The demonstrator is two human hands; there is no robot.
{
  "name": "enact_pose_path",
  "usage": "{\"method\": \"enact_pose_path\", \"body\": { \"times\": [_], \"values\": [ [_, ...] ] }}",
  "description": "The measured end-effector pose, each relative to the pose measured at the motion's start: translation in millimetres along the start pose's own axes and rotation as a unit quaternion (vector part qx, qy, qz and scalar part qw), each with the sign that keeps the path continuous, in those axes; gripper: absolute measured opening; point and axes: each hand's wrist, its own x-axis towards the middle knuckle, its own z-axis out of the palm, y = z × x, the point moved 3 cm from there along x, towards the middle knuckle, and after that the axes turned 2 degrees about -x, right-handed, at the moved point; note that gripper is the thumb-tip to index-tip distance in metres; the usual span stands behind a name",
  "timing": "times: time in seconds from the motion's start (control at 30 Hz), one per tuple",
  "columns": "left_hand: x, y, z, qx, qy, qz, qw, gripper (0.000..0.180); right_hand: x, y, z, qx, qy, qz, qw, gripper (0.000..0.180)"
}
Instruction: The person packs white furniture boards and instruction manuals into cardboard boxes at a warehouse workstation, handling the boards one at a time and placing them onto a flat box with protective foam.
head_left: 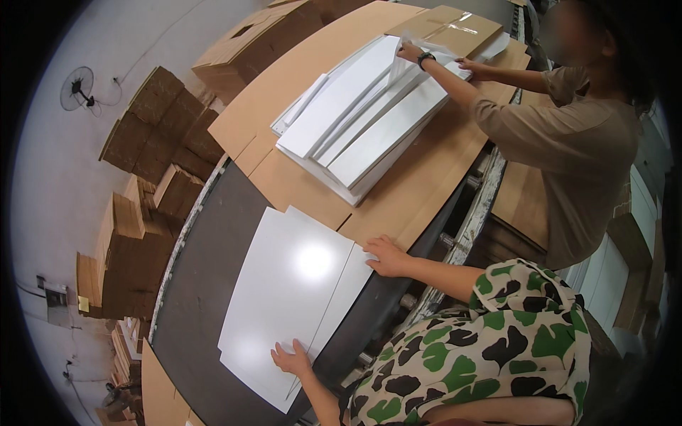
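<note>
Flat on the dark conveyor belt (206, 277) lie a wide glossy white panel (277, 284) and a narrower white panel (339, 302), edge to edge with a thin seam between them. My left hand (291, 358) rests on the white surface near the close end, fingers spread. At the far end of the narrow panel is my right hand (386, 257), its fingers stretched out over the corner, beside a brown cardboard sheet (419, 206). Neither hand grips anything.
Further along, several white boards (355, 106) are stacked on the cardboard. A co-worker (568, 142) at the right handles clear plastic wrap (401, 71) there, near a flat carton (455, 28). Cardboard piles (128, 255) stand left of the belt; its metal rail (476, 213) runs along my side.
</note>
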Motion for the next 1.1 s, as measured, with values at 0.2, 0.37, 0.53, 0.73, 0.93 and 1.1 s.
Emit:
{"method": "enact_pose_path", "body": {
  "times": [0.2,0.37,0.53,0.73,0.93,1.1],
  "values": [
    [-3.6,36.2,4.9,0.063,-0.026,-0.016,0.998,0.059,-37.6,25.1,-38.6,0.009,0.143,0.013,0.99,0.03],
    [-7.0,23.4,22.6,0.132,0.056,0.028,0.989,0.053,-42.0,28.3,-47.8,0.019,0.148,0.017,0.989,0.029],
    [-8.6,22.5,23.6,0.158,0.061,0.022,0.985,0.051,-31.8,23.7,-53.7,0.008,0.145,0.003,0.989,0.028],
    [-8.7,20.9,22.1,0.16,0.071,0.039,0.984,0.051,0.4,23.2,-60.6,0.027,0.165,-0.041,0.985,0.027],
    [-9.5,11.6,17.5,0.166,0.07,0.048,0.983,0.051,74.7,-16.1,-105.8,0.155,0.141,-0.045,0.977,0.015],
    [-3.5,26.8,5.7,0.129,0.08,0.041,0.988,0.041,204.3,-8.3,-195.9,-0.055,0.223,-0.175,0.958,0.028]
  ]
}}
